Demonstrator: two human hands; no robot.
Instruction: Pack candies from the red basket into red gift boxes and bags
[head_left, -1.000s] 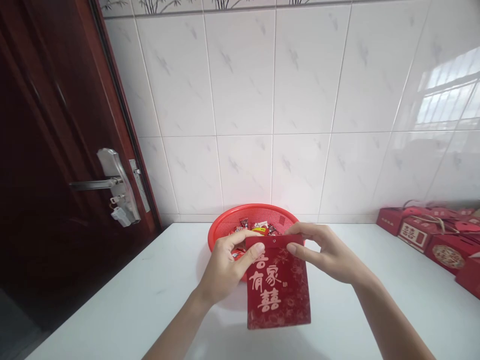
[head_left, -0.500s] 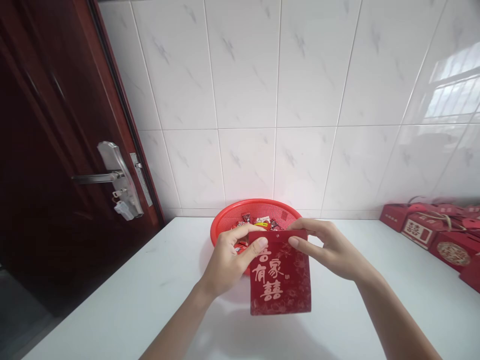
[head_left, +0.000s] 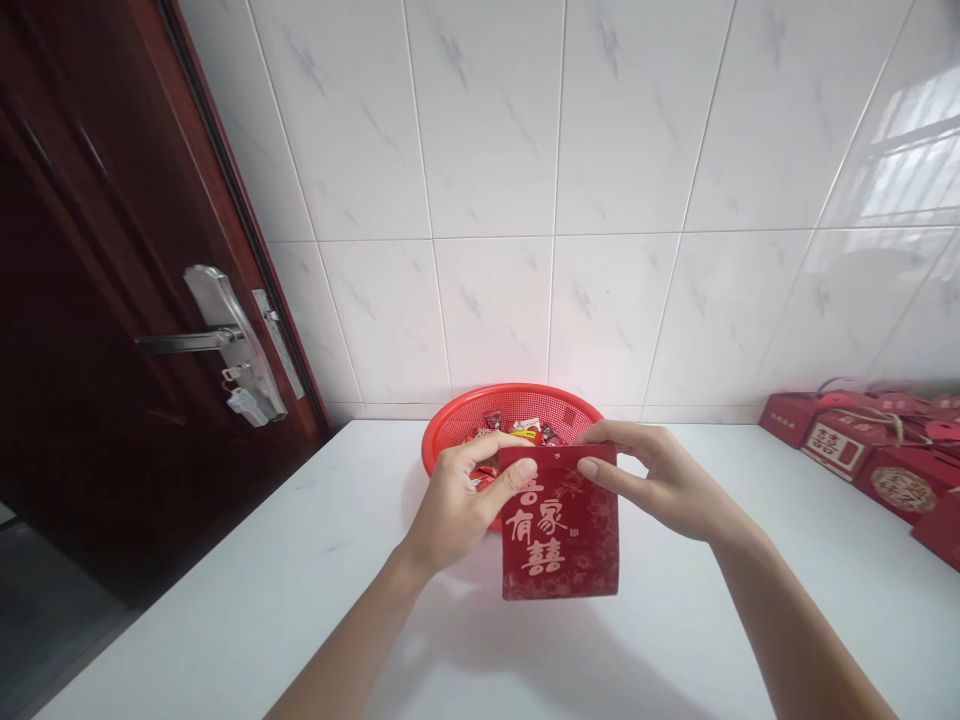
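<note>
Between both hands hangs a red paper gift bag [head_left: 589, 545], printed with pale pink Chinese characters and floral patterns. My left hand [head_left: 476, 495] pinches its upper left edge, thumb on the front and fingers behind. At the upper right edge, my right hand [head_left: 660, 480] grips it the same way. The bag is upright above the white table, its front facing me. Behind it stands a red plastic basket [head_left: 437, 437] holding wrapped candies [head_left: 491, 421]; the bag and my left hand hide part of the basket.
Several red gift boxes [head_left: 840, 445] with gold and white prints stand at the right on the white table [head_left: 285, 570]. A tiled wall [head_left: 495, 310] rises behind. On the left is a dark red door with a metal handle [head_left: 187, 342] and hanging keys.
The whole scene has shifted slightly upward in view. The bag's lower edge looks a little higher and the bag slightly shorter. Both hands keep the same hold.
</note>
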